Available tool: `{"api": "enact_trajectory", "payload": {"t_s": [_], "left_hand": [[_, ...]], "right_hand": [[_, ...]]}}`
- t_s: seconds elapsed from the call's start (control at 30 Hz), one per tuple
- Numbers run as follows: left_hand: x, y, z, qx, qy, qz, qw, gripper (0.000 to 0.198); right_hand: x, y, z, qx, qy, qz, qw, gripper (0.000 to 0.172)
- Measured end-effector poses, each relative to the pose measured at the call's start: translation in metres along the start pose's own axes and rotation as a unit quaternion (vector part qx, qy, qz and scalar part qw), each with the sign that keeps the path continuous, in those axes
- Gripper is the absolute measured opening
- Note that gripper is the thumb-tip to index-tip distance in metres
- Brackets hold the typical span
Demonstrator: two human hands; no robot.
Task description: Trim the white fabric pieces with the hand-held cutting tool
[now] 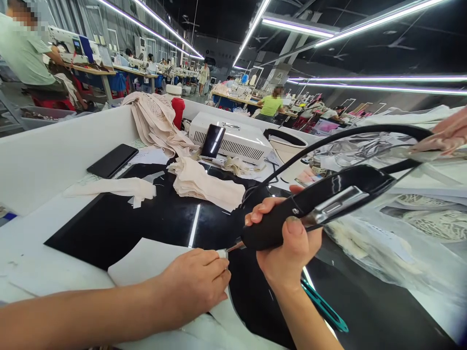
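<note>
My left hand (195, 287) is closed on the edge of a white panel (146, 260), fingers pinched together near its corner. My right hand (288, 243) wraps round a black corded tool (314, 204) with a metal lever on its side. The tool's thin metal tip (235, 246) points left and meets the panel's corner beside my left fingertips; whether it touches is too small to tell. Under both hands lies a glossy black sheet (109, 223). A teal-handled tool (324, 306) rests on the sheet, partly behind my right wrist.
Beige fabric stacks (204, 182) lie beyond my hands, with a white vented box (233, 136), a phone (213, 141) and a dark tablet-like device (113, 160). A black cable (328, 141) arcs to the right above plastic-wrapped pieces (379, 248). People sit at sewing machines behind.
</note>
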State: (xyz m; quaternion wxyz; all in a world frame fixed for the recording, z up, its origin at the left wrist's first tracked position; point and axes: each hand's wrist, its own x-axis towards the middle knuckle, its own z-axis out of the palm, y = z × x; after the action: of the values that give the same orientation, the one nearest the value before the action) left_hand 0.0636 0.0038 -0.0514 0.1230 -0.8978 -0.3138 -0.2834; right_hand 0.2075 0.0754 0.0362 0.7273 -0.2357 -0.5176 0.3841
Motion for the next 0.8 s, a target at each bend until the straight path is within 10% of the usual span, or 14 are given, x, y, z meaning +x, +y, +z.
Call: {"api": "enact_trajectory", "payload": {"t_s": [0.8], "left_hand": [[-0.0025, 0.0004, 0.0039, 0.010, -0.006, -0.003, 1.000, 0.024]], "right_hand": [[0.0005, 0.0026, -0.0004, 0.006, 0.014, 0.026, 1.000, 0.049]]}}
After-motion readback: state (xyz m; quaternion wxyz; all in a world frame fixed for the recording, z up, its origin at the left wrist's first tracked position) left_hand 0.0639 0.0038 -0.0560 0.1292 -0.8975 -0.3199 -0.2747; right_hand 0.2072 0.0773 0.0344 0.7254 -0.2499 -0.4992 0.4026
